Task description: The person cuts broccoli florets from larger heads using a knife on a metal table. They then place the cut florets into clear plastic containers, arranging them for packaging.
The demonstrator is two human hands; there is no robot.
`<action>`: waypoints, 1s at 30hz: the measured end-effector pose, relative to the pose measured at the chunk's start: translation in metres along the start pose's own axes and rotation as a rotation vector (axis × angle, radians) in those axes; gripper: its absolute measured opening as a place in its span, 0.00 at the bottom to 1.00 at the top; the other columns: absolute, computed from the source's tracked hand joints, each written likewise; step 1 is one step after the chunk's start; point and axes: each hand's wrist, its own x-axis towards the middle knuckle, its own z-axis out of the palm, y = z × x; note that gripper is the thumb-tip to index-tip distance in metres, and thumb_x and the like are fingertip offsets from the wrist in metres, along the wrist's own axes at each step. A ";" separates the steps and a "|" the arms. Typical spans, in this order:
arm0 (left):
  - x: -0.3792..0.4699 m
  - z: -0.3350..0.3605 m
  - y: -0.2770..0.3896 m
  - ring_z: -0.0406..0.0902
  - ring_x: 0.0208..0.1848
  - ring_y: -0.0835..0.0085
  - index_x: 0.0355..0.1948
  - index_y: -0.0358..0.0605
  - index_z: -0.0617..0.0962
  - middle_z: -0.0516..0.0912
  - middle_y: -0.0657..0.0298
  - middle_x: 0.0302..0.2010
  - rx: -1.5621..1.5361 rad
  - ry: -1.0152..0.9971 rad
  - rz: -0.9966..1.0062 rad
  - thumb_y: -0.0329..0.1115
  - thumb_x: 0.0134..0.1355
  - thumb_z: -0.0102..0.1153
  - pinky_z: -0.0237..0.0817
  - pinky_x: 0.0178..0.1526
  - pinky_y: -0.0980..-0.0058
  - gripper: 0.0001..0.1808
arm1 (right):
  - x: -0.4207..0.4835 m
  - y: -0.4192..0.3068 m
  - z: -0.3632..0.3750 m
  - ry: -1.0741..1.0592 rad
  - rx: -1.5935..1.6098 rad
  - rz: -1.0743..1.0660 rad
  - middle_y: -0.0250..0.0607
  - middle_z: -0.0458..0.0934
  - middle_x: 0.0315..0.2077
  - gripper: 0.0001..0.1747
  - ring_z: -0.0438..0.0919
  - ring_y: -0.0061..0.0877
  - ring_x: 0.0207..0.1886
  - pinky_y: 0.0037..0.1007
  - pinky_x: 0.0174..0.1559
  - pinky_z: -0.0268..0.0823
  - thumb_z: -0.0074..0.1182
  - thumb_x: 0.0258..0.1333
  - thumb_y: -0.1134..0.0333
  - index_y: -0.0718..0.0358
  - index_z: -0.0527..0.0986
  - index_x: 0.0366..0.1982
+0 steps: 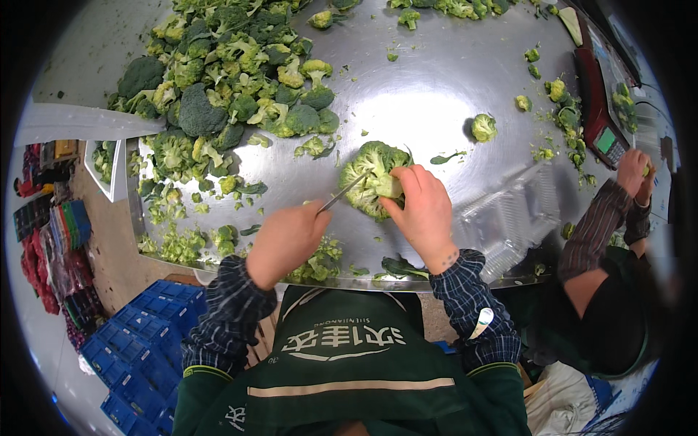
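Note:
My left hand (288, 238) is closed around a small knife, its handle hidden in the fist. The narrow knife blade (349, 191) points up and right, its tip at the stems of a broccoli head (362, 188). That head lies stem side up above the metal table (403, 71); I cannot tell if it rests on it. Thumb and fingers of my right hand (422, 210) pinch its thick pale stalk from the right. An open clear plastic clamshell box (507, 218) lies to the right of that hand.
A large heap of broccoli pieces (234, 71) covers the table's left side. One loose floret (484, 128) sits right of centre. A red scale (600, 109) stands at the right, near a co-worker's hands (635, 171). Blue crates (147, 338) are stacked on the floor at left.

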 end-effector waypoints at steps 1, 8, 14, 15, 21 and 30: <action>0.005 0.007 0.005 0.78 0.33 0.44 0.36 0.38 0.78 0.81 0.45 0.29 0.036 0.005 0.018 0.43 0.69 0.45 0.67 0.38 0.50 0.18 | -0.002 0.001 0.002 0.022 -0.011 -0.022 0.39 0.72 0.35 0.25 0.74 0.37 0.40 0.38 0.46 0.65 0.70 0.41 0.65 0.60 0.73 0.43; 0.044 0.011 -0.005 0.78 0.33 0.41 0.35 0.38 0.78 0.81 0.43 0.27 0.113 -0.031 0.104 0.42 0.69 0.45 0.69 0.38 0.48 0.18 | -0.003 0.008 0.006 0.029 -0.016 -0.013 0.39 0.73 0.36 0.28 0.74 0.36 0.41 0.37 0.50 0.60 0.70 0.41 0.65 0.59 0.74 0.46; 0.011 0.002 0.014 0.78 0.30 0.44 0.32 0.39 0.77 0.81 0.47 0.26 0.122 0.065 0.070 0.38 0.67 0.46 0.69 0.35 0.49 0.14 | -0.005 0.004 0.007 0.067 0.028 0.012 0.39 0.73 0.35 0.27 0.74 0.37 0.41 0.36 0.49 0.60 0.70 0.40 0.65 0.59 0.74 0.45; 0.010 0.004 0.010 0.78 0.30 0.45 0.32 0.39 0.77 0.81 0.47 0.26 0.188 0.070 0.148 0.37 0.67 0.46 0.69 0.34 0.49 0.13 | -0.006 0.003 0.010 0.075 0.045 0.030 0.39 0.73 0.35 0.27 0.74 0.37 0.41 0.36 0.49 0.60 0.70 0.40 0.66 0.59 0.74 0.45; 0.046 0.037 0.005 0.79 0.31 0.49 0.31 0.39 0.77 0.81 0.51 0.29 0.269 0.035 0.064 0.35 0.66 0.46 0.70 0.34 0.54 0.13 | -0.004 -0.003 0.013 0.091 0.024 -0.076 0.38 0.72 0.35 0.26 0.73 0.36 0.40 0.36 0.50 0.61 0.70 0.39 0.67 0.59 0.74 0.44; 0.057 -0.041 0.008 0.80 0.34 0.55 0.44 0.44 0.82 0.83 0.53 0.32 0.029 0.142 0.122 0.49 0.63 0.57 0.70 0.38 0.63 0.19 | -0.012 0.011 0.002 0.028 0.107 0.037 0.38 0.72 0.34 0.24 0.73 0.36 0.40 0.37 0.49 0.61 0.70 0.39 0.67 0.59 0.74 0.41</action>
